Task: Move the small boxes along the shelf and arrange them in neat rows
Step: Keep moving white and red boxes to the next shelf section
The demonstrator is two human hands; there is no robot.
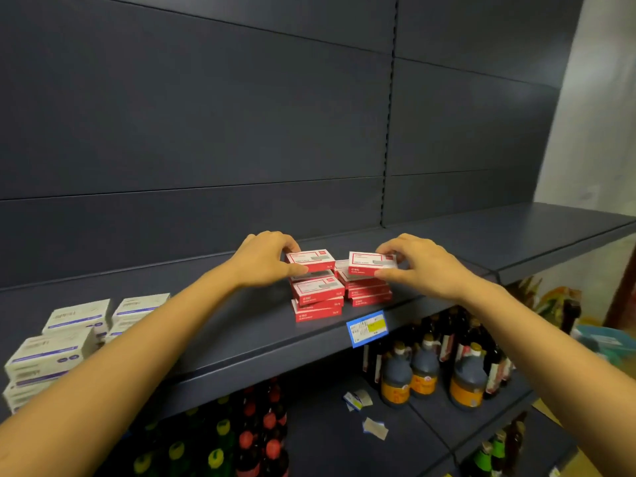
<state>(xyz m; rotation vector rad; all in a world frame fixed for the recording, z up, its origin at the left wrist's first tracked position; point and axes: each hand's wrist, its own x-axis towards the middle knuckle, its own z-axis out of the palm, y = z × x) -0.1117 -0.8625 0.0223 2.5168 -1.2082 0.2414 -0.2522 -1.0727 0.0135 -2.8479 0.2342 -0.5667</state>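
Head view: two short stacks of small red-and-white boxes stand side by side on the dark shelf [241, 325], close to its front edge and just behind a blue-framed price label [367, 328] fixed to that edge. The left stack [317, 302] is untidy, its boxes skewed against one another; the right stack [367, 292] is a little straighter. The left grip [264, 259] pinches the left top box [311, 260] by its left end, thumb at the front and fingers curled over the back. The right grip [424, 266] pinches the right top box [371, 262] by its right end in the same way. The two held boxes sit level with each other, a narrow gap between them; whether they rest on their stacks or are raised just clear I cannot tell.

Toward the left end of the shelf, along the front edge, lie stacked white boxes with purple bands [77, 321], well apart from the red ones. Behind everything rises the dark back panel [206, 132]. On the lower shelf stand dark jugs with orange labels [426, 371] to the right, bottles with red and yellow caps [247, 438] to the left, and loose paper labels [358, 400] between them
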